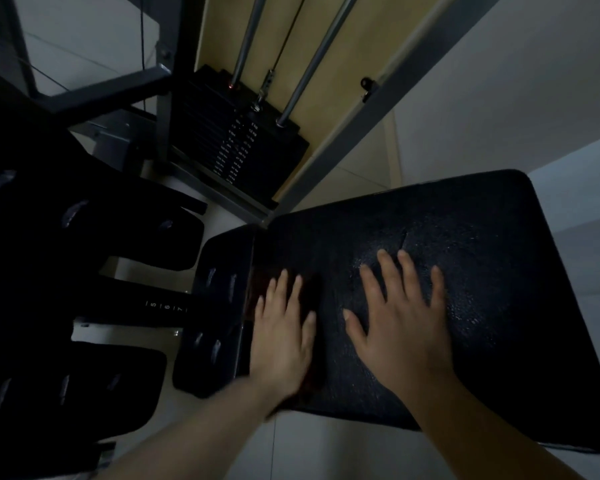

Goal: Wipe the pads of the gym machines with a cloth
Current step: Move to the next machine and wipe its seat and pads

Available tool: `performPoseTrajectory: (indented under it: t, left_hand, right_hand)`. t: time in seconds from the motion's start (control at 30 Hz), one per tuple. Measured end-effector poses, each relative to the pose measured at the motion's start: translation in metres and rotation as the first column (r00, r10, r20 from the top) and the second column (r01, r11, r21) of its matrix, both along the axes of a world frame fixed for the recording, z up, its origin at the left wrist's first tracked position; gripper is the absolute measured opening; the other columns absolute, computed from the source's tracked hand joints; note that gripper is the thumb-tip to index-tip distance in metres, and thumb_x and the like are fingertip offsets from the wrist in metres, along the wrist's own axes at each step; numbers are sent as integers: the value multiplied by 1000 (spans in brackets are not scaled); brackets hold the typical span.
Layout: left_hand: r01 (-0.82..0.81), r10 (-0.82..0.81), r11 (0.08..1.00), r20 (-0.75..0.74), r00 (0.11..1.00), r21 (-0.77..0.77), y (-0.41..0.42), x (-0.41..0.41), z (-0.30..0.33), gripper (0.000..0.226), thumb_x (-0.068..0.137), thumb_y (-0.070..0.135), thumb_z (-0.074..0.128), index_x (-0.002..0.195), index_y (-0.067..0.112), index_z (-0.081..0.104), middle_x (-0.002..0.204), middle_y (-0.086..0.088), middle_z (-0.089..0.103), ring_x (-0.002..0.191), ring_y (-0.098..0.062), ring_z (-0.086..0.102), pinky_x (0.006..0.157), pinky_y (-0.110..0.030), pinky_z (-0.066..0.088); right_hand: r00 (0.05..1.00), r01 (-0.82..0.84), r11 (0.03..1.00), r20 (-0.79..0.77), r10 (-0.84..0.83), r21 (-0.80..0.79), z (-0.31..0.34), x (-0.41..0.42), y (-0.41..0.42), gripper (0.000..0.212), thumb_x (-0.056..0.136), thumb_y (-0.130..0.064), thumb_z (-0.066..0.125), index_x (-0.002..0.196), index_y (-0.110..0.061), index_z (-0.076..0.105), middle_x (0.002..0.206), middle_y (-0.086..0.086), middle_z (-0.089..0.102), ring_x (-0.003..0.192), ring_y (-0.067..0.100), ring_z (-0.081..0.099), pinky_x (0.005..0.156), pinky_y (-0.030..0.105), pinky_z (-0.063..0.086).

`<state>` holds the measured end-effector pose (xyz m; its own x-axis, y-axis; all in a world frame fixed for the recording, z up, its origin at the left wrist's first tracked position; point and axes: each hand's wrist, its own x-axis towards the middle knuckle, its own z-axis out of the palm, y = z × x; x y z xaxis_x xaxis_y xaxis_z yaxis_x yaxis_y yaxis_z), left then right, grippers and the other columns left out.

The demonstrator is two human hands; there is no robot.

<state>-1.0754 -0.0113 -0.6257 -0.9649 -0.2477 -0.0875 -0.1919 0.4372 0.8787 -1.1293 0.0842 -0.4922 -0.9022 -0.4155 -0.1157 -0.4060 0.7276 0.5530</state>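
A large black seat pad of a gym machine fills the right half of the view. My left hand lies flat with straight fingers on a dark red cloth at the pad's left edge; most of the cloth is hidden under the hand. My right hand rests flat on the bare pad, fingers spread, near its middle. The pad's surface looks cracked and shiny around the right hand.
A smaller black pad adjoins the seat on the left. More black pads stand further left, with a numbered adjustment post between them. A weight stack with chrome guide rods and a grey frame stands behind. Pale floor lies below.
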Motion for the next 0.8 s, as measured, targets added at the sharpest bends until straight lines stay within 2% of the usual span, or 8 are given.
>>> performPoseTrajectory:
  t: [0.1,0.17,0.27,0.4,0.5,0.6,0.7,0.8]
  left_hand:
    - [-51,51,999,68,996,-10,-27,-91,-4,57,101,40,26,152,18,13,160,-5,6,147,-22,4,117,-36,3]
    - [-79,75,997,138,988,23,-45,-140,-9,56,102,40,27,150,12,22,156,-13,19,144,-28,17,118,-40,12]
    - [-112,105,993,148,983,39,-52,-159,-17,55,101,42,27,145,9,32,150,-18,32,137,-32,30,115,-41,23]
    - [-150,145,987,77,986,57,-29,-92,-12,59,101,40,30,152,14,16,159,-13,9,146,-25,9,119,-38,10]
    - [-132,128,989,51,990,70,-3,-10,-6,65,96,51,22,153,21,10,160,-4,1,147,-18,2,120,-38,9]
    - [-80,68,990,102,992,118,15,46,-1,69,91,56,14,152,23,8,158,1,-6,146,-14,-5,119,-34,4]
    - [-61,56,997,130,990,40,6,24,1,67,94,53,14,151,19,6,159,-4,-4,146,-21,-4,118,-32,0]
    - [-84,86,996,179,980,-15,-17,-50,2,61,100,42,23,152,14,7,160,-11,0,146,-25,1,120,-38,5]
  right_hand:
    - [1000,-7,1000,-8,7,-20,-2,-1,0,67,83,-51,33,131,-10,55,143,18,45,135,37,37,108,62,17]
    - [1000,-7,1000,-7,6,-27,-3,-2,0,67,83,-51,33,131,-10,56,143,18,45,135,37,37,108,62,17]
    - [1000,-1,999,-7,1,-43,-4,-2,-1,67,82,-51,33,129,-10,57,143,18,46,135,38,37,108,63,18]
    - [1000,-6,999,-7,6,-47,-3,-2,0,66,82,-50,33,129,-9,57,142,18,46,134,37,37,108,62,16]
    - [1000,7,999,8,-7,-35,-3,-3,0,67,83,-51,33,130,-9,57,143,18,45,135,37,36,108,61,14]
    - [1000,21,999,23,-20,-40,-3,-3,-2,67,84,-50,31,130,-8,57,144,18,44,136,37,34,109,62,14]
    - [999,31,999,35,-30,-35,-2,-3,-4,67,84,-51,31,129,-9,57,144,18,44,136,37,34,109,61,13]
    - [999,34,999,40,-33,-39,-1,-3,-5,66,84,-51,33,129,-9,57,144,18,44,136,36,35,109,61,13]
